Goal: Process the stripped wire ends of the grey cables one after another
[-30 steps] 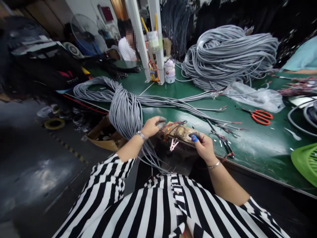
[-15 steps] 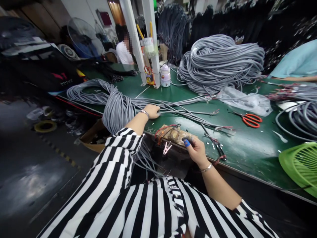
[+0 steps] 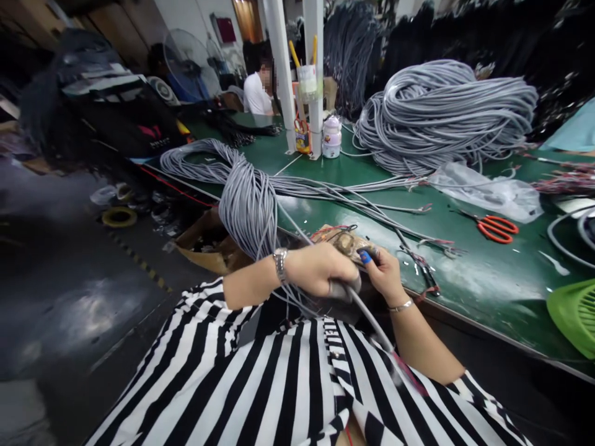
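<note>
My left hand (image 3: pixel 320 271) is closed round a single grey cable (image 3: pixel 372 322) and holds it in front of my body; the cable's stripped end with coloured wires trails over my striped shirt. My right hand (image 3: pixel 385 274), with a blue fingertip cover, rests closed on a small brown tool block (image 3: pixel 346 240) with red wires at the table's near edge. What its fingers grip is hidden. A thick bundle of grey cables (image 3: pixel 246 204) hangs over the table edge just left of my left hand.
On the green table (image 3: pixel 483 285) lie loose grey cables, orange scissors (image 3: pixel 497 227), a clear plastic bag (image 3: pixel 488 189) and a big grey cable coil (image 3: pixel 446 111). A green basket (image 3: pixel 574 316) sits at the right. White posts, a jar and a seated person are at the back.
My left hand came back from the loose cables on the table, bringing one grey cable toward my body. My right hand stayed at the tool block.
</note>
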Demonstrator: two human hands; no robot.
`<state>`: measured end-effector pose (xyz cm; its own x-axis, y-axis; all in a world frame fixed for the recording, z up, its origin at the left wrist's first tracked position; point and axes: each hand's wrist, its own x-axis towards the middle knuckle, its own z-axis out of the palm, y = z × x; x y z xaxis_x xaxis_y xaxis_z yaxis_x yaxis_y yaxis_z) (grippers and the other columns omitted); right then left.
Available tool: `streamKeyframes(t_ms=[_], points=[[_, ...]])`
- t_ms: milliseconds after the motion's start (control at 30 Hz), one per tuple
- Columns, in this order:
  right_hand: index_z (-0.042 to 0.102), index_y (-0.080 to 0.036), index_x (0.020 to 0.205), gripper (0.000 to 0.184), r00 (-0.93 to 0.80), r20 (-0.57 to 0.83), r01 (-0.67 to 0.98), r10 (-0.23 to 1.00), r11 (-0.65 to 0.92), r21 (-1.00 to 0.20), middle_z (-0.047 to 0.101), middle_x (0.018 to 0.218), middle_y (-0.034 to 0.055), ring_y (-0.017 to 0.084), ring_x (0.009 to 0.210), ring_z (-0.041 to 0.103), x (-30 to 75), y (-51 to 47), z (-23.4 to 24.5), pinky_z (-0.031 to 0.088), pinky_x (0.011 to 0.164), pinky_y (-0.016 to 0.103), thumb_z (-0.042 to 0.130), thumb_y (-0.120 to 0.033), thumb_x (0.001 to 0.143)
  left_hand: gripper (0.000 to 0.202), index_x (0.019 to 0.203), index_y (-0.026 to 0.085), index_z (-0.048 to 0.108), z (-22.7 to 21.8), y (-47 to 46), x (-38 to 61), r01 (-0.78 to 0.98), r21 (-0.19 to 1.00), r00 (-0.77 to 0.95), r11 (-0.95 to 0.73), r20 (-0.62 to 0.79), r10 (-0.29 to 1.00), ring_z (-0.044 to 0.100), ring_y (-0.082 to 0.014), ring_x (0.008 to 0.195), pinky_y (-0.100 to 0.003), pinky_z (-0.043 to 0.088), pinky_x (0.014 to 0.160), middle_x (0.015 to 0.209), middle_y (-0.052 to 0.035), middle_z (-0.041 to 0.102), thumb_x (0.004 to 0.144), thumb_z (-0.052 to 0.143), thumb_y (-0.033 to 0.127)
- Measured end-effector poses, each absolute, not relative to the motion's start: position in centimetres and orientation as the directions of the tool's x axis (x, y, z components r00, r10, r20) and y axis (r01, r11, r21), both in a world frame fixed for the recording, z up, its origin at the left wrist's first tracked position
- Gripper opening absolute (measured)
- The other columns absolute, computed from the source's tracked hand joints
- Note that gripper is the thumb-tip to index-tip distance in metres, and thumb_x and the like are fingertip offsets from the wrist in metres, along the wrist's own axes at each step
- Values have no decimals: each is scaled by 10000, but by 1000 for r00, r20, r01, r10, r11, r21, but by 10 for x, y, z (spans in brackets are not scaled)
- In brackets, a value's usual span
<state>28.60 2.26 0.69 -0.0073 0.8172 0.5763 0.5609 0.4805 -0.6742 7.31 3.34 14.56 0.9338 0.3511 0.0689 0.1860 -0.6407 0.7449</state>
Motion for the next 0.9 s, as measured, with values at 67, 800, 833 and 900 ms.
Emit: streamKeyframes(t_ms=[67, 800, 833, 900], points=[[681, -184, 844, 242, -9, 559, 565, 829, 466, -681, 665, 731, 43, 185, 668, 588, 286, 22, 8, 466, 645, 314, 545, -374, 908, 219, 808, 282, 763, 124, 16, 65, 145, 861, 948, -488, 20, 317, 684, -203, 770, -262, 535, 745, 808, -69, 735, 688, 792, 463], [638, -195, 1103, 426, -223, 213, 55, 951, 230, -972, 677, 879, 57, 166, 747, 628, 226, -35, 16, 539, 701, 300, 627, -536, 848, 395, 756, 135, 674, 0, -28, -13, 532, 818, 481, -218, -80, 873, 506, -96, 597, -192, 398, 590, 618, 22, 570, 888, 555, 488], [650, -195, 1089, 407, -192, 214, 65, 958, 230, -971, 679, 874, 55, 163, 739, 625, 225, -34, 16, 538, 701, 301, 621, -527, 856, 377, 767, 140, 680, -2, -28, -10, 538, 816, 471, -214, -79, 879, 526, -105, 615, -197, 412, 602, 633, 17, 589, 883, 565, 481], [685, -192, 1021, 362, -131, 212, 91, 968, 225, -970, 683, 845, 51, 160, 719, 617, 225, -32, 16, 532, 694, 303, 598, -512, 875, 349, 800, 154, 691, -4, -27, -6, 507, 844, 464, -176, -95, 881, 561, -125, 656, -207, 443, 621, 667, 4, 626, 864, 592, 482]])
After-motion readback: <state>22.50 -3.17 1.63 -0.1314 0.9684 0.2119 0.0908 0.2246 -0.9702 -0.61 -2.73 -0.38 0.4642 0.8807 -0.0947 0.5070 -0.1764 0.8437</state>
